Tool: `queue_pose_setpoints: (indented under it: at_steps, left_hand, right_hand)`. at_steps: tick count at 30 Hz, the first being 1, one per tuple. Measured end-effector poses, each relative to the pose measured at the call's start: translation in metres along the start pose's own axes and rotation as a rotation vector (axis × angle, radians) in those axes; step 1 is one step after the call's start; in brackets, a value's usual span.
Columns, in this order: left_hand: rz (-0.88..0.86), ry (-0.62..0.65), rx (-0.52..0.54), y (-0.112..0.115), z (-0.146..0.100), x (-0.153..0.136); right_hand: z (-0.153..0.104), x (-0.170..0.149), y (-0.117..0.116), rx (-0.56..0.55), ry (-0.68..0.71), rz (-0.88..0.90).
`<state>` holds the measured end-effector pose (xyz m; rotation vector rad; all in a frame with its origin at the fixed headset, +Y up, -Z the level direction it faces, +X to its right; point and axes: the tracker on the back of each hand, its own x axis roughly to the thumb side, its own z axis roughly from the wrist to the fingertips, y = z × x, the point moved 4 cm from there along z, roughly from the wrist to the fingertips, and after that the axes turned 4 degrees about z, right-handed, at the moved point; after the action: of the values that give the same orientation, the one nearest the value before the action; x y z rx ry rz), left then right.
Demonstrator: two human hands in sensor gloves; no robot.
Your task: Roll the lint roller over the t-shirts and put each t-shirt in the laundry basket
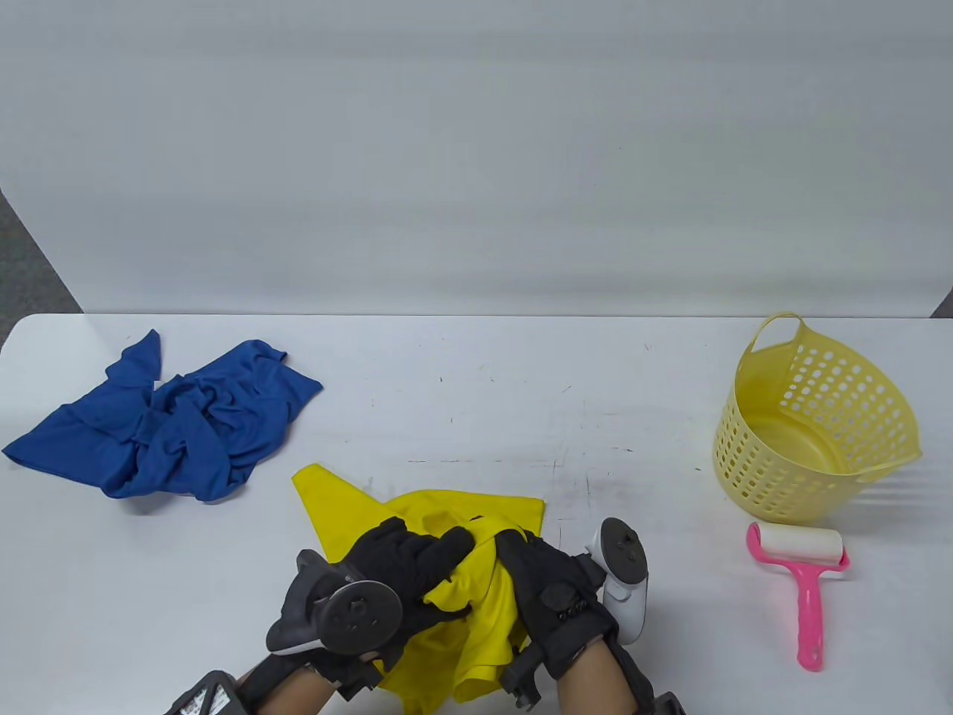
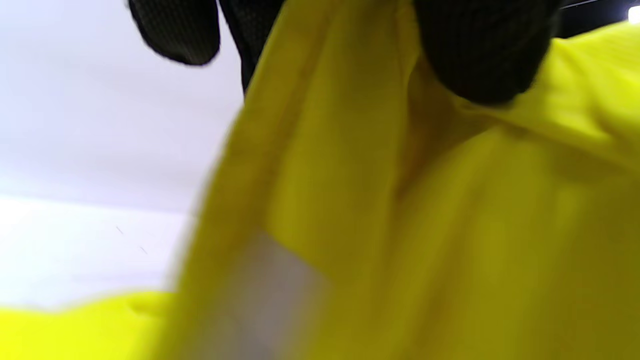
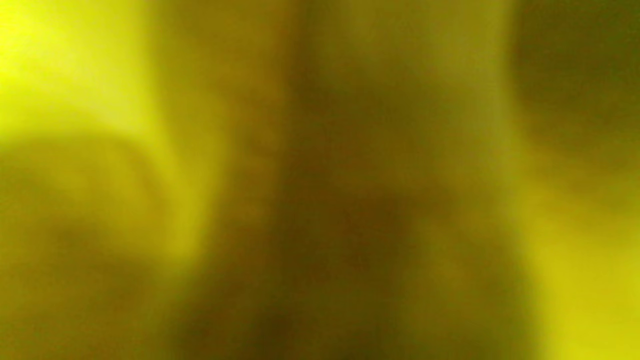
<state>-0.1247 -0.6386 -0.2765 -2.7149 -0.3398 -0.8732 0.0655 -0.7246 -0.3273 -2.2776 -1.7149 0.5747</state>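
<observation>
A yellow t-shirt (image 1: 350, 506) is bunched at the table's front middle. My left hand (image 1: 417, 558) grips a fold of it from the left, and my right hand (image 1: 521, 555) grips it from the right, fingers curled into the cloth. In the left wrist view the yellow t-shirt (image 2: 400, 210) hangs from my black gloved fingers (image 2: 485, 55). Blurred yellow t-shirt cloth (image 3: 320, 180) fills the right wrist view, hiding that hand. A crumpled blue t-shirt (image 1: 171, 424) lies at the left. The yellow laundry basket (image 1: 811, 439) stands at the right, with the pink lint roller (image 1: 800, 573) lying in front of it.
The white table (image 1: 484, 402) runs to a pale wall behind. Its left corner borders grey floor (image 1: 30, 261). The basket looks to hold nothing.
</observation>
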Motion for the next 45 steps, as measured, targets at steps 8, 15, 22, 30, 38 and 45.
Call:
queue_pose_setpoints:
  at_steps: [8, 15, 22, 30, 38, 45]
  left_hand:
    - [-0.592, -0.207, 0.154, -0.031, -0.012, -0.076]
    - [-0.376, -0.296, 0.226, -0.048, -0.017, -0.081]
    - [-0.314, -0.181, 0.153, -0.041, -0.01, -0.048]
    - [-0.358, -0.286, 0.175, -0.04, -0.013, -0.078]
    - [-0.239, -0.54, 0.161, -0.03, -0.026, -0.144]
    - [0.006, -0.397, -0.074, -0.007, 0.0, -0.102]
  right_hand:
    - [-0.018, 0.032, 0.037, -0.338, -0.024, -0.857]
    - [-0.029, 0.059, -0.033, -0.278, 0.364, -0.803]
    - [-0.013, -0.016, -0.107, 0.143, 0.002, -0.937]
    - [0.006, -0.023, -0.048, -0.05, -0.072, -1.02]
    - [-0.012, 0.018, 0.046, -0.387, 0.126, -0.521]
    - [-0.005, 0.019, 0.023, -0.209, 0.16, -0.194]
